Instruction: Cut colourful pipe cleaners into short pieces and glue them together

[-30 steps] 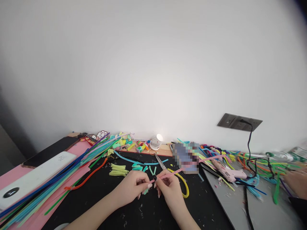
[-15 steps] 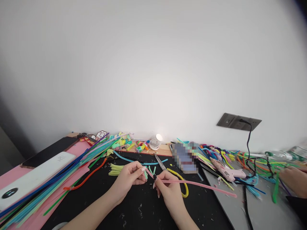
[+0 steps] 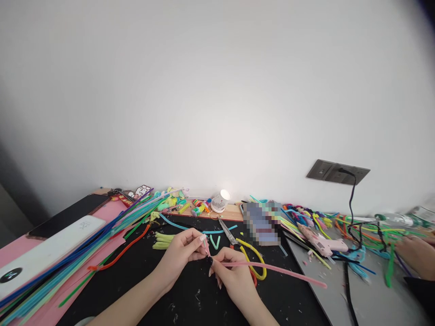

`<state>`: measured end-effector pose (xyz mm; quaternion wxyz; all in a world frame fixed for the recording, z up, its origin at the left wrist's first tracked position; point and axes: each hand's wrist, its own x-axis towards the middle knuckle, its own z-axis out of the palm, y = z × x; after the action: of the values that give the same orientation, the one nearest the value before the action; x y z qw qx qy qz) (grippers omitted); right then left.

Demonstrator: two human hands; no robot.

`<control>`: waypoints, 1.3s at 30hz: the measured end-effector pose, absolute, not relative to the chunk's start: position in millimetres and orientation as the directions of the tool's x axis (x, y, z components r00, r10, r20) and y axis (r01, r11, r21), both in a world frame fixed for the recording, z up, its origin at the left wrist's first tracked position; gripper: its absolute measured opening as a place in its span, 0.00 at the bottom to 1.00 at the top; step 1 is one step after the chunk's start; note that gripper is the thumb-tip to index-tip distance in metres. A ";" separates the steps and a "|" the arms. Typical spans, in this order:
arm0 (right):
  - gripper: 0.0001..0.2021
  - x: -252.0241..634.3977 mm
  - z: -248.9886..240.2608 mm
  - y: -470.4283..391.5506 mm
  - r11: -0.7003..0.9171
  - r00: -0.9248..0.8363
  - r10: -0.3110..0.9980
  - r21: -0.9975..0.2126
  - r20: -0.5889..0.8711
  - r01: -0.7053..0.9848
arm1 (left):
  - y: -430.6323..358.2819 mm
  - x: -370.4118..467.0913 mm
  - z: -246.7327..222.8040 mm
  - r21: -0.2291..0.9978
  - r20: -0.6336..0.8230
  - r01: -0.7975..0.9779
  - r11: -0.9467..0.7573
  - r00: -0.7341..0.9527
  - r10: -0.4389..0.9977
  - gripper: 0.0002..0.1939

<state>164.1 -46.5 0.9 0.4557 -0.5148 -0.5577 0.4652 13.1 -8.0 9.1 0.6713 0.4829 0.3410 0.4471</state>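
Note:
Between my two hands is a long pink pipe cleaner [image 3: 278, 268], its free end reaching out to the right. My left hand [image 3: 186, 248] pinches it near one end, where it bends up between finger and thumb. The dark-nailed thumb and fingers of my right hand [image 3: 228, 269] grip it a little lower, close to the left fingertips. A mint-green pipe cleaner piece [image 3: 215, 242], bent in a V, lies just beyond my hands. Beside it rest scissors [image 3: 228, 232] with yellow and red handles, partly behind my right hand.
A bundle of coloured pipe cleaners [image 3: 102, 244] and a white power bank [image 3: 50, 249] lie at left. A paper cup [image 3: 220, 201] stands by the wall. Rightward are a blurred phone [image 3: 261, 224], a pink glue gun [image 3: 322, 242], a black cord [image 3: 351, 203] and another person's hand [image 3: 416, 253].
My right hand has moved slightly left and down with the pink pipe cleaner, which now bends more sharply near my left fingertips. The V-shaped green piece and scissors handles show more fully.

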 end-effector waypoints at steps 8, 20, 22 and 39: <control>0.14 170.5 -2.1 -42.7 0.036 0.051 0.998 -0.998 0.034 -0.049 | -4.3 10.8 6.5 0.977 -0.128 -0.110 0.182 0.376 0.917 0.15; 0.13 179.4 -0.9 -42.1 0.018 0.157 0.988 -0.997 0.007 -0.071 | 1.4 5.3 -0.1 0.997 0.053 0.028 -0.070 0.394 0.918 0.19; 0.13 178.2 -1.6 -42.0 0.005 0.104 0.995 -0.999 0.001 -0.034 | 0.3 6.0 -1.4 0.999 0.030 -0.028 -0.020 0.474 0.880 0.18; 0.14 179.6 -1.8 -42.3 -0.004 0.107 0.994 -0.995 -0.015 -0.104 | -2.3 8.5 1.4 0.984 0.079 0.102 -0.146 0.484 0.872 0.16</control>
<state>179.6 -42.3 -1.8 0.5489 -0.5021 -0.4433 0.5000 8.5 -2.3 1.4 0.5425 0.6690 0.3640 0.3545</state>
